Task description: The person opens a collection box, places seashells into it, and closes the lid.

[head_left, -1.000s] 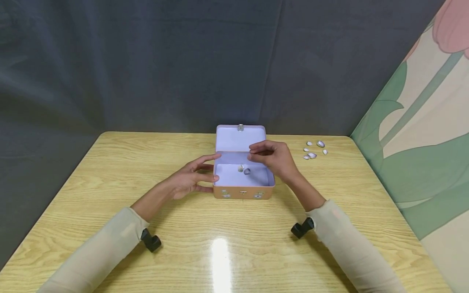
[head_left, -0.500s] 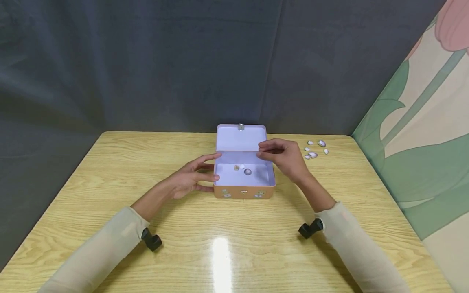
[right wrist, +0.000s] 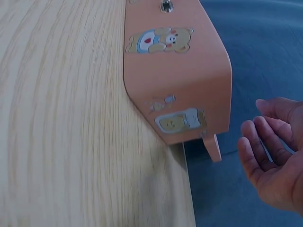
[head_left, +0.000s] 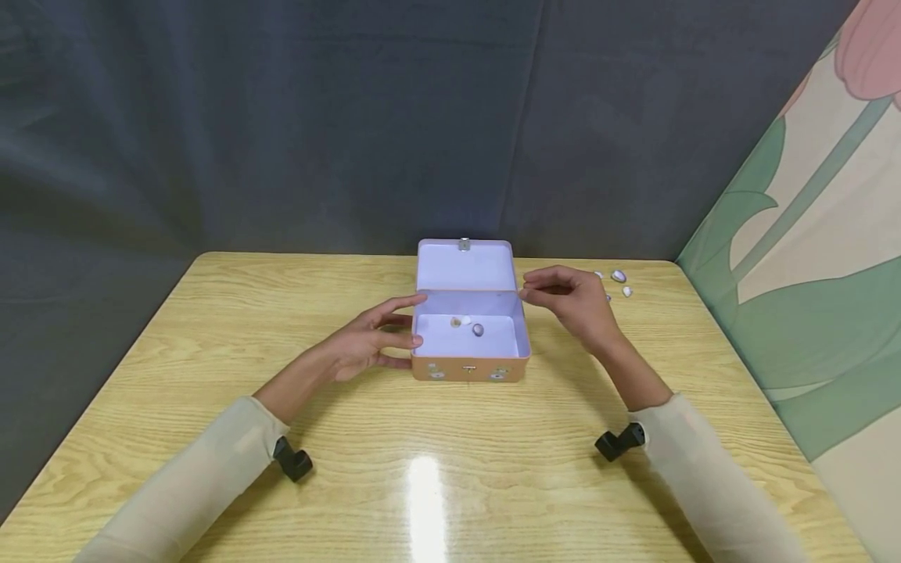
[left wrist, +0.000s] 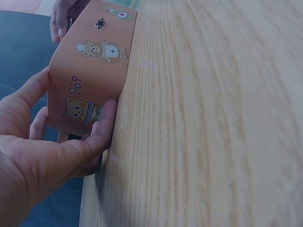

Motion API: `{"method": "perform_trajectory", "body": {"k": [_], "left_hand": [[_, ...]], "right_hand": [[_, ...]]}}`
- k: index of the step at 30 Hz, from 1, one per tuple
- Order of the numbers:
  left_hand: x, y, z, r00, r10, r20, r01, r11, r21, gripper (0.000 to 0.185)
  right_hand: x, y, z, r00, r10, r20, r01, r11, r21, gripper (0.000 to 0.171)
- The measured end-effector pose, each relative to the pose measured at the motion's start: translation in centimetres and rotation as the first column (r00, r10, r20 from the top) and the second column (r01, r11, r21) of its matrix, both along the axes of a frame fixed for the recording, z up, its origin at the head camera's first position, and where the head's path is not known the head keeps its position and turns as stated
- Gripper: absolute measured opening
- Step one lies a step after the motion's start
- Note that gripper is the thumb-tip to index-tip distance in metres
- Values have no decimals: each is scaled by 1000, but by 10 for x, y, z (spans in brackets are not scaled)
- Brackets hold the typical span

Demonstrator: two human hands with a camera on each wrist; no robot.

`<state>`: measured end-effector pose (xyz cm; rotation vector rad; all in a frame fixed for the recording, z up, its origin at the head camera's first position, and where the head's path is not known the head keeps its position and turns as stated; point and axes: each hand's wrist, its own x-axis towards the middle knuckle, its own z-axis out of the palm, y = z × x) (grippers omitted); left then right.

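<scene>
An orange tin box [head_left: 472,371] with bear pictures stands on the table, its lid [head_left: 466,266] raised at the back and its inside lilac. My left hand [head_left: 369,336] holds the box by its left side: thumb and a finger reach the rim, and other fingers lie against the outer wall. Three small seashells lie on the box floor, among them a dark-rimmed one [head_left: 478,330]. To the right of the box, my right hand [head_left: 573,305] hovers with nothing in it, fingers loosely bent in the right wrist view.
Loose seashells lie at the table's back right, among them a purple-rimmed shell [head_left: 619,276] and a white shell [head_left: 627,291]; my right hand hides others. A dark curtain [head_left: 352,133] hangs behind the wooden table [head_left: 352,438]. A flowered panel [head_left: 831,274] stands on the right.
My right hand has moved right, from above the box to beside it, and now covers some loose shells. Two shells show more clearly in the box. The left hand has stayed in place.
</scene>
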<state>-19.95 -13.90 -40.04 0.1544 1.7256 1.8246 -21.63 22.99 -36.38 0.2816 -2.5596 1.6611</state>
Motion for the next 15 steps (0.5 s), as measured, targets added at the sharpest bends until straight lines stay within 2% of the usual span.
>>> {"method": "perform_trajectory", "body": {"k": [15], "left_hand": [[-1, 2, -1, 1000, -8, -4, 8, 1000, 4, 82]], "right_hand": [[0, 40, -3, 998, -44, 50, 45, 999, -10, 38]]}}
